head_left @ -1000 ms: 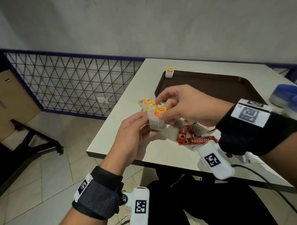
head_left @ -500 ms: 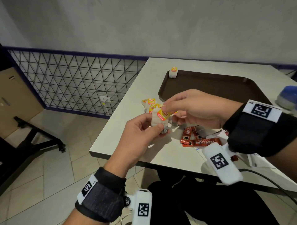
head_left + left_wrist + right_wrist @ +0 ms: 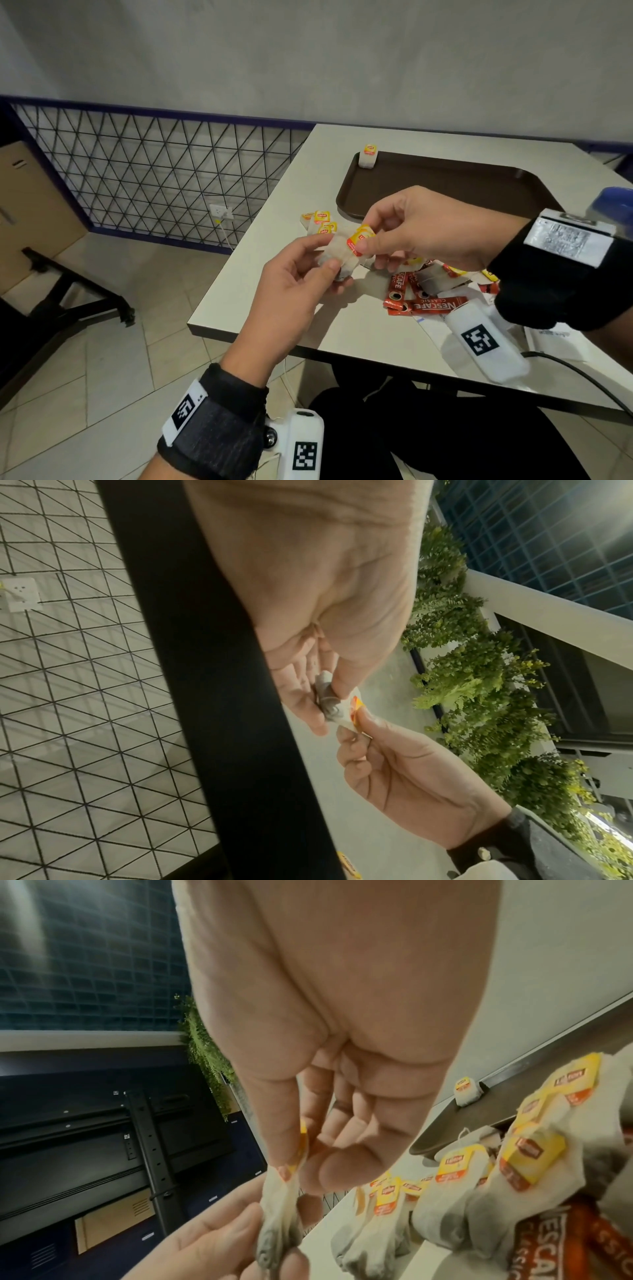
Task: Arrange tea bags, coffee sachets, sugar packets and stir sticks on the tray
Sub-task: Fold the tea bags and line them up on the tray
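Above the table's front left corner both hands hold one white tea bag [image 3: 339, 255]. My left hand [image 3: 327, 253] pinches its pouch between thumb and fingers, and my right hand [image 3: 366, 240] pinches its yellow-red tag [image 3: 358, 238]. In the left wrist view my left hand [image 3: 325, 696] squeezes the tea bag [image 3: 329, 704]. In the right wrist view my right hand [image 3: 294, 1161] holds the tea bag [image 3: 277, 1204] hanging. The brown tray [image 3: 445, 181] lies behind, with a single tea bag [image 3: 368, 160] in its far left corner. Several tea bags [image 3: 320, 221] and red coffee sachets [image 3: 424, 303] lie loose on the table.
A blue and white object [image 3: 613, 205] stands at the right edge of the table. White packets [image 3: 551, 337] and a black cable [image 3: 582, 373] lie at the front right. A wire-mesh railing [image 3: 154, 178] runs left of the table [image 3: 274, 291].
The tea bag stays between both hands. My right fingers have slid from the pouch onto the tag, and the bag now lies tilted between the hands.
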A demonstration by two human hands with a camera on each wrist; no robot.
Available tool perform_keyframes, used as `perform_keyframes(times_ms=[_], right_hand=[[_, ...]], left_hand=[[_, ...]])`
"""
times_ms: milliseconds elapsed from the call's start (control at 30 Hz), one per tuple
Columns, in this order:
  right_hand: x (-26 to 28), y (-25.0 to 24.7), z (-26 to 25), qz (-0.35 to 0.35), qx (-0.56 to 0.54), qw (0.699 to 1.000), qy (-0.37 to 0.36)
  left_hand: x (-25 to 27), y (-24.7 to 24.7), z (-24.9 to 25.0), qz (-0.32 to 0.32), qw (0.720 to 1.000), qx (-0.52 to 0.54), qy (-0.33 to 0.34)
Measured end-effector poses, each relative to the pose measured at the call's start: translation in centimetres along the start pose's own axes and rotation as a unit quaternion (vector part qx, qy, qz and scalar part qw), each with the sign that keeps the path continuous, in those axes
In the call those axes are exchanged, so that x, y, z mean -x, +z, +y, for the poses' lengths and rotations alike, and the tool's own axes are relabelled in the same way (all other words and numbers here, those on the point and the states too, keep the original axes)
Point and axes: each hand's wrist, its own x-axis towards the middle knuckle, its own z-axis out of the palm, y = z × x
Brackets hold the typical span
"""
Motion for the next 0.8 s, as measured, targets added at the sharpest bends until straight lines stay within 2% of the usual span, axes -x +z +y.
perform_keyframes(times_ms=[167,400,533,800], right_hand=[[0.14,0.00,-0.14,0.002,-0.010,1.000,-0.003],[0.45,0.10,0.14,0.016,-0.017,1.000,-0.020],[0.47,-0.23,0.28,0.016,-0.022,0.999,-0.017],[-0.08,-0.23,0.40,-0.003,-0.129,0.991,0.030]], left_hand=[[0.33,0.03,0.25,-0.009,0.999,-0.041,0.012],[0.45,0.17,0.43,-0.004,0.999,-0.043,0.016],[0.43,0.14,0.45,0.030,0.999,-0.018,0.016],[0.56,0.10,0.71,0.046,0.999,-0.007,0.025]])
